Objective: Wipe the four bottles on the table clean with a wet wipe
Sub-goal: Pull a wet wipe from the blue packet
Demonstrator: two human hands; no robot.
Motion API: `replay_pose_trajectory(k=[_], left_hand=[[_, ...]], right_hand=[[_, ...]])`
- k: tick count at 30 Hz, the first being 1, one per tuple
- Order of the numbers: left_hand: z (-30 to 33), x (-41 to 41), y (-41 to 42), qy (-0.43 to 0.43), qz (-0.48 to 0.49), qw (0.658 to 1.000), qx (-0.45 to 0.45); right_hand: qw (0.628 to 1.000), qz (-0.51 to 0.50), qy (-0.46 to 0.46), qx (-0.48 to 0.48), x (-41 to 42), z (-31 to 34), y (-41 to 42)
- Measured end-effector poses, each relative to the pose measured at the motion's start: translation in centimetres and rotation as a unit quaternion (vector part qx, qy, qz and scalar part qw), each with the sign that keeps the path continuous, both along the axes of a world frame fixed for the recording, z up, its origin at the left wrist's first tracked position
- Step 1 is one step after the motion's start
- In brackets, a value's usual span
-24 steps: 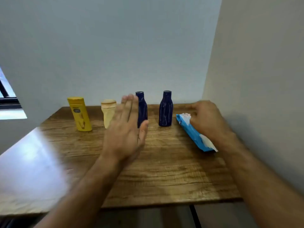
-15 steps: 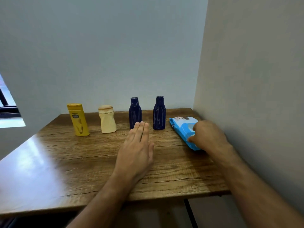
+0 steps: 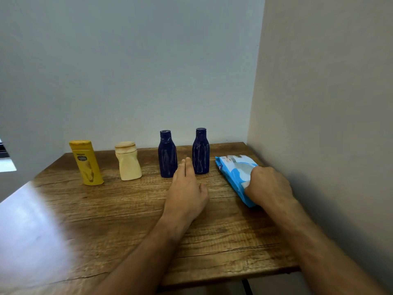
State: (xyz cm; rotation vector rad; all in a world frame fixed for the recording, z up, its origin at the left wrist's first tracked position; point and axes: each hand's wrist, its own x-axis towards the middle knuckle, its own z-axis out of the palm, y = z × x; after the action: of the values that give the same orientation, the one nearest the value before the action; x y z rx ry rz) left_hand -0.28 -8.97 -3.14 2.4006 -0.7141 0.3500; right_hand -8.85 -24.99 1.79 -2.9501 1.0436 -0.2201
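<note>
Four bottles stand in a row at the back of the wooden table (image 3: 127,220): a yellow bottle (image 3: 86,162), a dented cream bottle (image 3: 128,161), and two dark blue bottles (image 3: 167,155) (image 3: 200,152) with pale streaks. A blue wet-wipe pack (image 3: 236,174) lies to their right, near the wall. My right hand (image 3: 269,186) rests on the pack's near end with its fingers curled over it. My left hand (image 3: 186,194) lies flat with straight fingers just in front of the two blue bottles, touching neither.
A beige wall (image 3: 319,124) runs close along the table's right edge and a grey wall stands behind the bottles. Bright glare covers the table's left part. A window edge (image 3: 4,160) shows at far left.
My left hand has lowered from in front of the bottles toward the tabletop. My right hand has slid from the pack's far end to its near end. The pack now lies flatter.
</note>
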Motion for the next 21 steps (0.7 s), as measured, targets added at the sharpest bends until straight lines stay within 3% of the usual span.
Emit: replay_pose_trajectory(k=[7, 12, 15, 21], left_hand=[[-1.2, 1.9, -1.9, 0.107, 0.05, 0.991, -0.064], [-1.4, 2.7, -2.8, 0.086, 0.022, 0.995, -0.044], [-1.2, 3.0, -3.5, 0.072, 0.027, 0.992, -0.095], [-0.8, 5.0, -4.8, 0.104, 0.017, 0.975, -0.196]], right_hand=[[1.0, 0.008, 0.006, -0.03, 0.3, 0.0, 0.2], [0.985, 0.011, -0.17, 0.001, 1.8, 1.1, 0.6], [0.953, 0.047, -0.298, 0.037, 4.5, 1.2, 1.3], [0.91, 0.029, -0.381, 0.158, 9.7, 0.9, 0.9]])
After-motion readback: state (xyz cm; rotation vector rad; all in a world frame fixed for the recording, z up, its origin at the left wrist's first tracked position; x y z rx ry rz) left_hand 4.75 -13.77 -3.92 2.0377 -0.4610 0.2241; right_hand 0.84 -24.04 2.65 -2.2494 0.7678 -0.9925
